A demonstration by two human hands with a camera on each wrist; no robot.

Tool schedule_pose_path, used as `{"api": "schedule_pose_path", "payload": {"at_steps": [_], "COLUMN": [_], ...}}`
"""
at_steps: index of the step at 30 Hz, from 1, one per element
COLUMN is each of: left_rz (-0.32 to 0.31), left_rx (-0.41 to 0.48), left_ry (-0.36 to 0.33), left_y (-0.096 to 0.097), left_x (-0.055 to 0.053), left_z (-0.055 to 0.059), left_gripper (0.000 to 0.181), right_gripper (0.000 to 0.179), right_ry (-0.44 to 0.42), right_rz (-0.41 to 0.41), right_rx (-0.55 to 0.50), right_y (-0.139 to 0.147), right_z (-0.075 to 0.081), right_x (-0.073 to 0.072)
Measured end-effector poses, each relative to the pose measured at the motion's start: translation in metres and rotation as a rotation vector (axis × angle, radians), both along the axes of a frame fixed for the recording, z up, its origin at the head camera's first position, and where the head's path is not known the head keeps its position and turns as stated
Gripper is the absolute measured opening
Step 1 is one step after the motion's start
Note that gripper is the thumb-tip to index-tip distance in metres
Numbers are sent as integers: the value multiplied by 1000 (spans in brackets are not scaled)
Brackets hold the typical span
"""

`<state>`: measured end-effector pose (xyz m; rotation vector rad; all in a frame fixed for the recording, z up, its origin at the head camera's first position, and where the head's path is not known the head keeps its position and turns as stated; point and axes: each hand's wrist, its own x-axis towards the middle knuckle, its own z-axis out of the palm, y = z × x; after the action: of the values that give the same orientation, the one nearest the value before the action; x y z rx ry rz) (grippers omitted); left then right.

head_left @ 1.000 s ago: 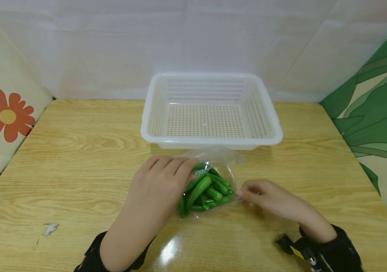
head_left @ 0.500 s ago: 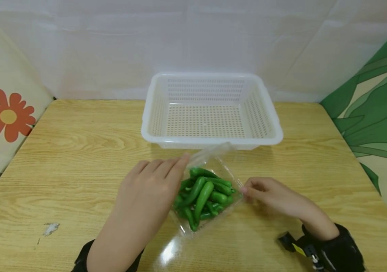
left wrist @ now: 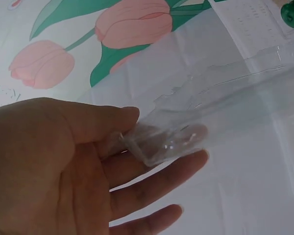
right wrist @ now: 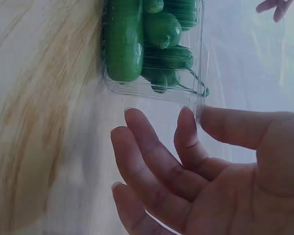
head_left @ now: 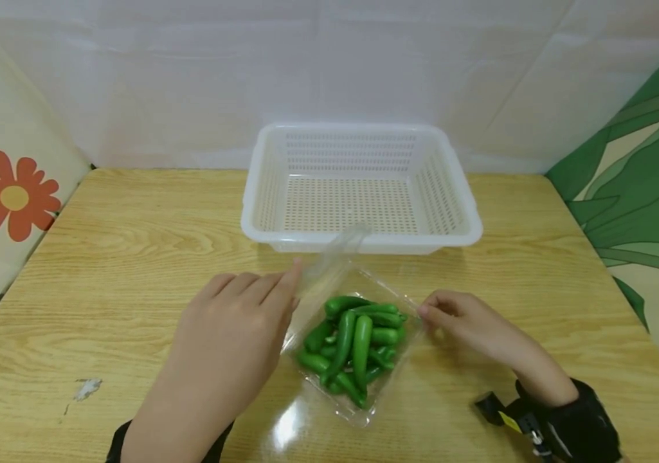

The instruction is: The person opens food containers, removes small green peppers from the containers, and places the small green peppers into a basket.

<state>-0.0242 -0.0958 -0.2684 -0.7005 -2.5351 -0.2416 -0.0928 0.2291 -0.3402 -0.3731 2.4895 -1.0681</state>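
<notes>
Several green chili peppers (head_left: 362,347) lie in a clear plastic clamshell box (head_left: 359,417) on the table. My left hand (head_left: 231,341) pinches a corner of the box's clear lid (left wrist: 235,83) between thumb and index finger, the other fingers spread below it. The lid stands raised and tilted, its far end overlapping the basket's front rim in the head view. At the box's right corner, thumb and index finger of my right hand (head_left: 468,325) pinch the rim. In the right wrist view the remaining fingers of that hand are loosely bent beside the box wall.
A white perforated plastic basket (head_left: 433,240) stands behind the box, with nothing in it. The wooden table (head_left: 150,257) has a worn patch (head_left: 87,388) at the front left. A white cloth (head_left: 190,77) hangs at the back, with patterned panels at both sides.
My left hand has moved left and toward me, drawing the lid up off the box. The peppers are uncovered more, and the box has turned slightly. My right hand keeps its pinch.
</notes>
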Motion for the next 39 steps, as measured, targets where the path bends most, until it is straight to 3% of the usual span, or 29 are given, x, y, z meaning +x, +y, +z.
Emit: {"api": "schedule_pose_path", "payload": {"at_steps": [10, 18, 23, 31, 39], "left_rz": [24, 50, 92, 139, 195], "left_rx": [29, 33, 47, 60, 121], "left_ry": [-78, -93, -74, -38, -52], "left_y": [-11, -13, -18, -26, -33], "left_x": [4, 7, 9, 13, 21], "left_z": [8, 9, 7, 0, -12], "left_gripper": [42, 42, 36, 34, 37], "right_gripper": [25, 32, 32, 41, 48], "right_ry": [102, 74, 32, -91, -42], "right_rz": [-78, -105, -102, -79, -51], "right_rx": [70, 88, 44, -158, -184], "right_y": [1, 3, 3, 4, 8], "right_z": [-1, -1, 0, -3, -1], "right_x": [-2, -4, -5, -7, -7]}}
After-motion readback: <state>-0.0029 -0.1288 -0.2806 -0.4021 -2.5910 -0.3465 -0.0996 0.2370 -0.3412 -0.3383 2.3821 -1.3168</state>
